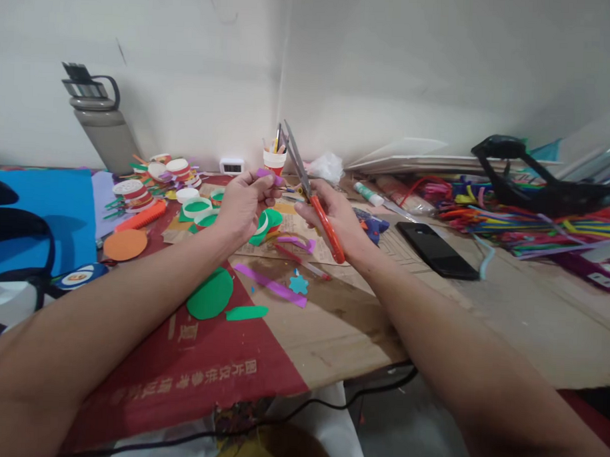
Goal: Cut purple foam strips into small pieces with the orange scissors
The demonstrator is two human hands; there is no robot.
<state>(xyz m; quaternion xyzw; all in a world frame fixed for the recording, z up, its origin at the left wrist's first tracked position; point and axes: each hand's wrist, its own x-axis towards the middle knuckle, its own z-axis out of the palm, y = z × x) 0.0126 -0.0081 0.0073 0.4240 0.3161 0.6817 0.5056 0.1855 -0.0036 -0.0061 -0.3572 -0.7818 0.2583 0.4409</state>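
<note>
My left hand (246, 203) pinches a small purple piece (269, 176) between thumb and fingers, raised over the work surface. My right hand (330, 213) grips a pair of scissors (307, 175) with red handles; the blades point up and away, beside the purple piece and apart from it. Under my hands lie a purple strip (270, 284), a blue flower-like cutout (298, 284), a green disc (210, 293) and a narrow green piece (247, 312). White rings with green inside (195, 208) sit behind my left hand, which partly hides them.
A grey bottle (106, 128) leans at the back left, near decorated paper cups (133, 194). A black phone (437, 250) lies at right, before a pile of colourful pipe cleaners (515, 226). A glue stick (369, 194) and a cup of tools (274, 162) stand farther back. A black cable (323, 402) hangs along the front edge.
</note>
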